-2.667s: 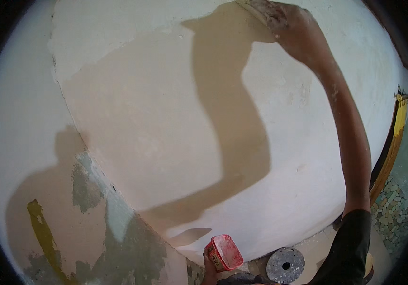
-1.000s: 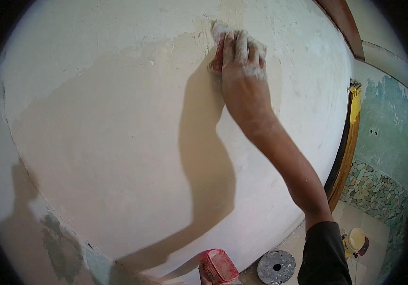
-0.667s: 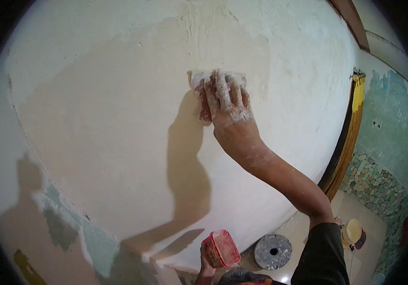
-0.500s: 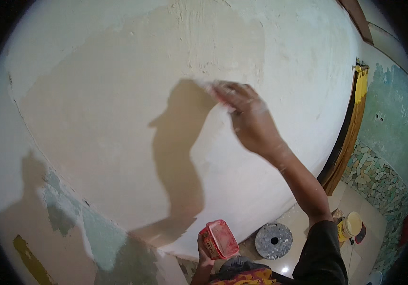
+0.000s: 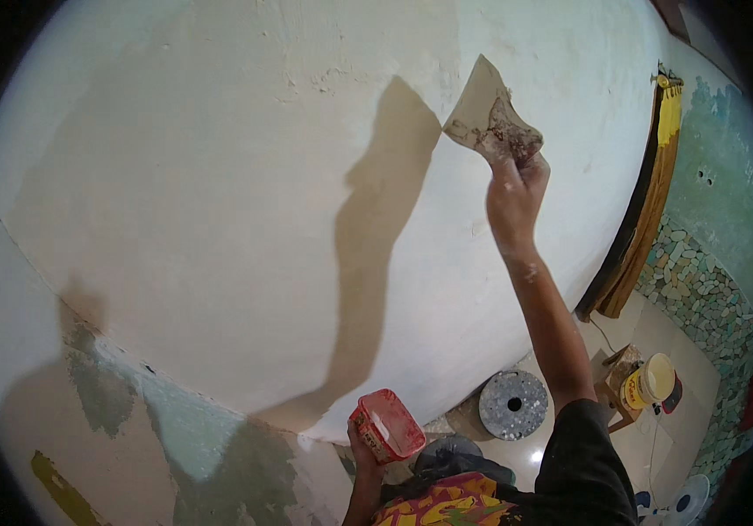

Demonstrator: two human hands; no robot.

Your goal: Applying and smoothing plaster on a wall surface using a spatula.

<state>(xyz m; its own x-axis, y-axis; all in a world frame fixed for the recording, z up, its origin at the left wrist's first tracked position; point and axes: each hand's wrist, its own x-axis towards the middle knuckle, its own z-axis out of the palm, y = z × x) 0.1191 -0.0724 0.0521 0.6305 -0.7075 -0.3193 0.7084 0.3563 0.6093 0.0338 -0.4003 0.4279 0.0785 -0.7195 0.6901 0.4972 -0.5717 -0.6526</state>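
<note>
My right hand (image 5: 517,197) is raised in front of the pale wall (image 5: 245,219), with its fingers closed round a putty knife (image 5: 489,110). The knife's wide blade points up and left, its face turned to me, and its handle end is smeared with brownish, dried filler. One blade corner meets the tip of its shadow on the wall. Low in the view, my left hand (image 5: 365,451) grips a red rectangular plastic tub (image 5: 391,427) by its side. White residue coats the inside of the tub; how much filler it contains, I cannot tell.
A round grey speckled object with a centre hole (image 5: 512,405) is on the tiled floor below. Right of it, a yellow-and-white bucket (image 5: 648,382) stands on a small wooden stool (image 5: 619,377). A yellow-brown curtain (image 5: 653,202) hangs along a doorway. Patchy green wall (image 5: 192,430) shows lower left.
My right hand has moved up and to the right, turning the putty knife so its blade face shows. The tub in my left hand has shifted slightly left and up in view.
</note>
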